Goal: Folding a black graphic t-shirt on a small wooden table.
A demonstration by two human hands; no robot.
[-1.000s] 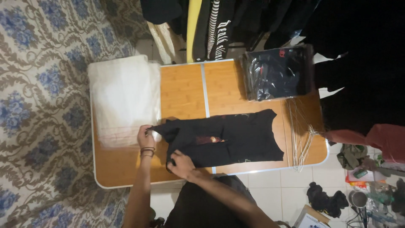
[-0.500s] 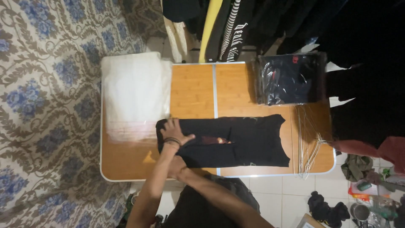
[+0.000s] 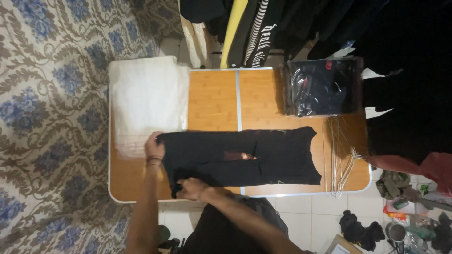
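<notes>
A black garment [image 3: 263,155], folded into a long strip, lies across the wooden folding table [image 3: 212,99]. My left hand [image 3: 153,148], with a dark band on its wrist, grips the far corner of the garment's left end. My right hand [image 3: 190,188] holds the near corner of that same end at the table's front edge. A reddish patch shows near the middle of the garment.
A stack of pale plastic bags [image 3: 148,96] covers the table's left part. A pile of bagged dark garments [image 3: 322,87] sits at the back right, wire hangers [image 3: 341,155] beside it. Dark clothes [image 3: 263,28] hang behind the table. Clutter [image 3: 405,216] lies on the tiled floor.
My left hand moved from over the garment to its left edge, drawing that end leftward. My right hand stayed at the near corner.
</notes>
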